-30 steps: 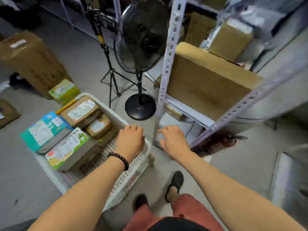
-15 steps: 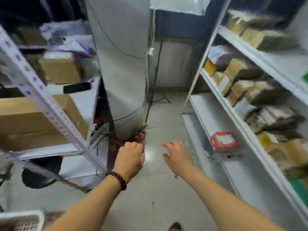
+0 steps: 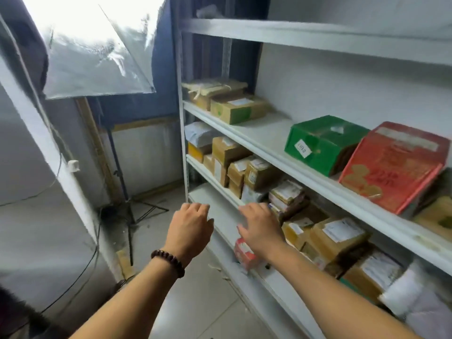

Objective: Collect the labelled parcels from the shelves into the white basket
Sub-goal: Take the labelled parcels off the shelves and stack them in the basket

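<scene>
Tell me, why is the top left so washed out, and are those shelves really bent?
Head view: the light panel blows out the top left; the wide-angle lens bows the shelves; parcels at lower right are blurred, while the left hand and right hand look sharper.

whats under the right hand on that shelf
A small red parcel with a white label lies on the low shelf below the right hand. The wrist covers its far side, so contact cannot be told.

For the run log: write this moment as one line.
stage: both hands out toward shelves | left hand: empty, loosely curled | right hand: open, empty, by red parcel | white basket: not in view
</scene>
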